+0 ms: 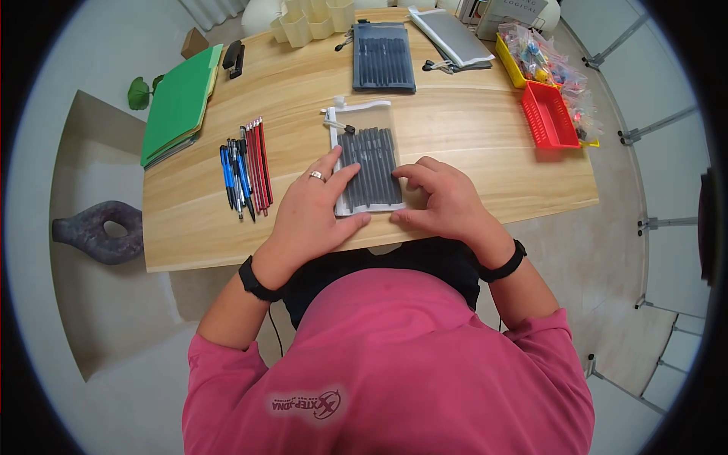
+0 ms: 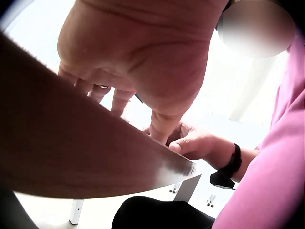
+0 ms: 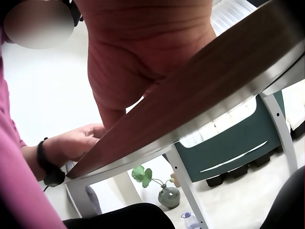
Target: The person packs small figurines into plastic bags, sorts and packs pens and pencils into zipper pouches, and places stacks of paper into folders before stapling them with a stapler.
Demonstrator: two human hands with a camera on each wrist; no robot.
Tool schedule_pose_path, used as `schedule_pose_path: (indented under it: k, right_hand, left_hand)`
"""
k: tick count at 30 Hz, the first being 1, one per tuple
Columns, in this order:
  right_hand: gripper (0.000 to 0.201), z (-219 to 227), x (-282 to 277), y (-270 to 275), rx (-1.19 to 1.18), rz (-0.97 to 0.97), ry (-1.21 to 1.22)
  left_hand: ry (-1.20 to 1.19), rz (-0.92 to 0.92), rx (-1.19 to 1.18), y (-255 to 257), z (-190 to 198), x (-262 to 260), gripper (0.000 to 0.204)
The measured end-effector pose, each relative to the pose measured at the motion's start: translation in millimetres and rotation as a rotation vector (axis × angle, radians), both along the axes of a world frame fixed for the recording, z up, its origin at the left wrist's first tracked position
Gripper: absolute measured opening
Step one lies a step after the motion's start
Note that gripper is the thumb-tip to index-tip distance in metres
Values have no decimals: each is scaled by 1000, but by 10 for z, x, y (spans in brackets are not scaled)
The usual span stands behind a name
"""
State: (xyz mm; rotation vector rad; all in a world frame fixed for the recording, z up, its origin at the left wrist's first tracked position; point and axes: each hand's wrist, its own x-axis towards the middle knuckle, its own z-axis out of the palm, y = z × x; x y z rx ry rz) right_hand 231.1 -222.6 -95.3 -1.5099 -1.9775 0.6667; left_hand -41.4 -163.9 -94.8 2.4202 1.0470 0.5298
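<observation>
A clear zip pouch (image 1: 384,115) with white trim lies flat near the table's front edge. Several dark grey sticks, like pens or markers, fill it side by side, and a black cord pull hangs at its top left. My left hand (image 1: 311,201) rests on the pouch's left side with fingers extended, a ring on one of them. My right hand (image 1: 451,201) touches the right edge, index finger bent slightly and thumb near the lower corner. In the left wrist view the left hand (image 2: 138,57) partly hides behind the tabletop; so does the right hand (image 3: 147,52) in the right wrist view.
Blue pens (image 1: 239,182) and red pencils (image 1: 259,167) lie left of the pouch. Farther left are green folders (image 1: 178,102) and a black stapler (image 1: 235,59). A dark filled pouch (image 1: 383,61) and grey pouches (image 1: 453,38) lie behind. Red basket (image 1: 547,117) stands right, beside bagged items.
</observation>
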Motion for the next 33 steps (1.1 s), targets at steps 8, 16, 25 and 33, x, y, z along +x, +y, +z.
schedule_pose_path:
  k: [8,16,25,33]
  right_hand:
    - [52,-61,-35,33,105,15,-45]
    - [40,-189,-71,53,109,-44,-79]
    - [45,-109,-119,57,95,-55,-111]
    - [42,-119,-65,88,87,-29,-67]
  left_hand:
    - [67,84,117,23,-38,114,77]
    - [-4,156,-37,105,2,102,74]
    - [76,133,-31,102,-15,66,73]
    - [29,222,-358,176,166,83,56]
